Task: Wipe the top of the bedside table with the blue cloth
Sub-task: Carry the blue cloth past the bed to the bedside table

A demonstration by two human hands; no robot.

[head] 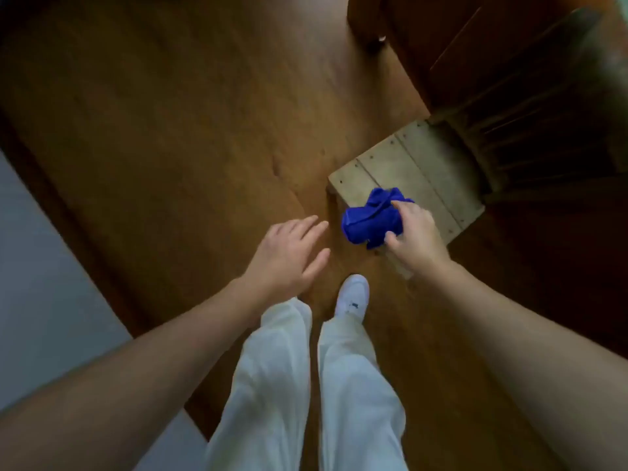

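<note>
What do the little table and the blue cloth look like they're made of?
The bedside table looks like pale, matte, unvarnished wood: separate planks with seams and dark fastener heads along the edge. The blue cloth, bunched in the right hand, looks like soft fabric, possibly microfibre: it crumples into loose folds; its weave is too blurred to tell.

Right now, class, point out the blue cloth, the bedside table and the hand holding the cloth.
blue cloth (pixel 362 222): head view, its bunched middle.
bedside table (pixel 409 157): head view, a bare plank of its top.
right hand (pixel 417 233): head view, the back of the hand.
</note>
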